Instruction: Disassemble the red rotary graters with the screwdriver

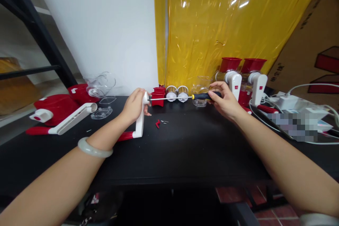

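My left hand [134,105] is closed around the top of a white crank handle [140,123] with a red grip [125,136], held just over the black table. Between the fingers of my right hand [225,99] is a screwdriver [202,96] with a black and yellow handle. Its long shaft points left, and the tip meets the hub of the crank handle; the exact contact is too small to tell. A small red part [158,124] and several tiny metal screws [164,122] lie on the table below the shaft.
Red housings [57,107], another white crank [76,118] and clear plastic parts [102,84] sit at left. Behind are red pieces [158,97] and metal drums [182,93]. Two assembled rotary graters [253,74] stand right, near white cables and chargers [288,101].
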`<action>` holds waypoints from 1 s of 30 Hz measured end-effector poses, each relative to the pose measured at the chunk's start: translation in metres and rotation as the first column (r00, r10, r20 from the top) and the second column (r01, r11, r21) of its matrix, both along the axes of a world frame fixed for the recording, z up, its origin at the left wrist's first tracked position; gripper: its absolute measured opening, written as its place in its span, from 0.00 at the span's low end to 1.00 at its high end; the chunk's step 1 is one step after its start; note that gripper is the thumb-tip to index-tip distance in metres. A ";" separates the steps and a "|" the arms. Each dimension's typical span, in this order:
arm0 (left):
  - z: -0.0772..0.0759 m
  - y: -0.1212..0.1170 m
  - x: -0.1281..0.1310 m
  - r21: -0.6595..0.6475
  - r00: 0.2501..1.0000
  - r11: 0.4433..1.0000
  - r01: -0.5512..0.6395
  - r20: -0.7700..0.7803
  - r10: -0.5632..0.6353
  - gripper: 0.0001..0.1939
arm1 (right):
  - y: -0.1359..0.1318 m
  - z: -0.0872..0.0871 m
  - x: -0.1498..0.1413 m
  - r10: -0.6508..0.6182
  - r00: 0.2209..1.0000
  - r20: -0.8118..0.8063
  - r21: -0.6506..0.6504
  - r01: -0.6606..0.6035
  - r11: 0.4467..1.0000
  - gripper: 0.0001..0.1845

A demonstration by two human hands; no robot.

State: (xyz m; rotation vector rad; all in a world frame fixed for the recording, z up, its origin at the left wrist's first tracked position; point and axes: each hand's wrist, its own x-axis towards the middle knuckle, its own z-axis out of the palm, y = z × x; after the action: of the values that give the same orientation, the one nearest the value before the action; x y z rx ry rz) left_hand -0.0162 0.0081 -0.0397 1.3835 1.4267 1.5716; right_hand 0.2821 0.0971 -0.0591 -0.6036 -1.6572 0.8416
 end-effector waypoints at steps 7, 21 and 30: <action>-0.004 0.001 0.001 -0.031 0.999 0.999 0.014 -0.039 -0.015 0.10 | 0.000 0.001 -0.001 0.133 0.968 -0.213 -0.173 -0.171 0.970 0.27; -0.007 0.006 -0.005 -0.024 1.000 1.000 -0.001 0.006 0.001 0.12 | 0.008 -0.008 0.000 -0.059 0.994 0.091 -0.130 0.071 0.989 0.20; -0.006 0.003 -0.002 -0.055 1.000 0.998 0.009 -0.013 -0.010 0.11 | 0.004 -0.003 -0.002 0.018 0.995 -0.102 -0.135 -0.032 0.990 0.17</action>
State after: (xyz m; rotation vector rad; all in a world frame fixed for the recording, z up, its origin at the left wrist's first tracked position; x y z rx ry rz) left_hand -0.0182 0.0116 -0.0453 1.3688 1.4580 1.5094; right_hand 0.2802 0.1006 -0.0620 -0.6252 -1.5270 0.9943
